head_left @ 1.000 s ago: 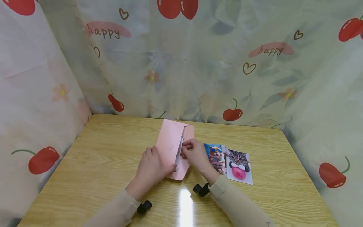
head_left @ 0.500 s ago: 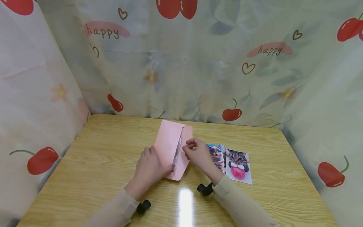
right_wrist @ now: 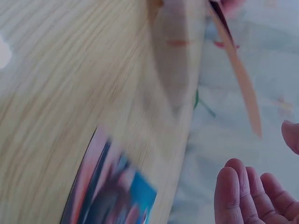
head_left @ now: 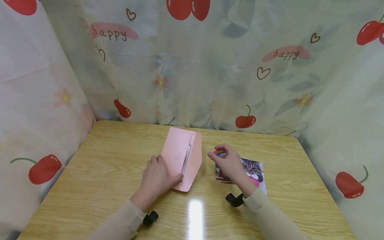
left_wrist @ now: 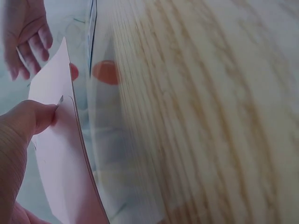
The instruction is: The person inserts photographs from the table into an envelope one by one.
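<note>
My left hand [head_left: 157, 176] grips a pink envelope [head_left: 175, 145], its thumb at the edge of the slit. The flap stands folded out to the right, and the pale edge of a flat insert [head_left: 186, 158] shows inside the opening. In the left wrist view the thumb presses on the envelope's pink face [left_wrist: 56, 154]. My right hand [head_left: 229, 163] hovers over two photo cards, fingers loosely bent and nothing between them. A cat photo [head_left: 252, 165] lies partly under that hand's outline, and a blue-toned animal photo [head_left: 220, 178] is mostly hidden by it.
A wooden table [head_left: 120, 156] carries everything, with a glare patch near its front. Curtains [head_left: 195, 66] printed with cherries and "happy" close off the back and both sides. Black wrist cameras [head_left: 235, 200] sit on both wrists.
My right hand has left the envelope's opening and moved right, over the photo cards. The left hand keeps its grip, and the envelope has shifted slightly left, its flap appearing narrower.
</note>
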The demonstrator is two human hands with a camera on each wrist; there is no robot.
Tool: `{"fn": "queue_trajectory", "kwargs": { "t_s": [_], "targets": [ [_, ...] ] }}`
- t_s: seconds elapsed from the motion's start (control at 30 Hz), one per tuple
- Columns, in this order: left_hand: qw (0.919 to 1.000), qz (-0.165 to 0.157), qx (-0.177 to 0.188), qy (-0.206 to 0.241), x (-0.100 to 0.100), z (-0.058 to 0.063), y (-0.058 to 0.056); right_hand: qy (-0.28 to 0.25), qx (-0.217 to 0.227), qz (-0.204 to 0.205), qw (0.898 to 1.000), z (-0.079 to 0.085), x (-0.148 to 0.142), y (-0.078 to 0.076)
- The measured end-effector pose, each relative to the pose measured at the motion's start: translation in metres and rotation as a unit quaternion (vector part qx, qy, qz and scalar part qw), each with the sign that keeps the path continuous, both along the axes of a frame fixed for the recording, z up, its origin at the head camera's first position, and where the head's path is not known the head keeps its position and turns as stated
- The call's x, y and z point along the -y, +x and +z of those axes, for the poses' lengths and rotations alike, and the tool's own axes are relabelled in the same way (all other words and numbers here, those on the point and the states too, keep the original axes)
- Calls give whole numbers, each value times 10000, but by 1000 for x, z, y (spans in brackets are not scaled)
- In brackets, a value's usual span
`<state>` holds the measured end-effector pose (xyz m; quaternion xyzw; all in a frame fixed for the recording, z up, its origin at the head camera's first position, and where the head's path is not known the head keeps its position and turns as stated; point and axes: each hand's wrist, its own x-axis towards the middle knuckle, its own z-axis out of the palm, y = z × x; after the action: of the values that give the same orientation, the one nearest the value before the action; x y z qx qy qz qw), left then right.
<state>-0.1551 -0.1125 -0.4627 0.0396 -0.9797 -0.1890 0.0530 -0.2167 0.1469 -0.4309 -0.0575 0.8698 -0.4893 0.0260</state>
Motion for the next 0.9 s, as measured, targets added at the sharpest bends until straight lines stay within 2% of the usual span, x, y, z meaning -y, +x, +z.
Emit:
{"fn": "queue_trajectory", "kwargs": {
  "t_s": [0.17,0.33,0.6,0.9],
  "targets": [
    [10000,-24,-97,0,2,0,1,61,159,-99,9998,-3,-36,1],
    [10000,-62,-62,32,3,0,1,688,-40,-353,9970,-10,-70,2],
    [10000,-53,19,41,4,2,2,1343,53,-647,9888,-19,-119,-4],
    [10000,-47,63,58,3,1,1,1573,258,-436,9862,-38,-158,-14]
  ]
}}
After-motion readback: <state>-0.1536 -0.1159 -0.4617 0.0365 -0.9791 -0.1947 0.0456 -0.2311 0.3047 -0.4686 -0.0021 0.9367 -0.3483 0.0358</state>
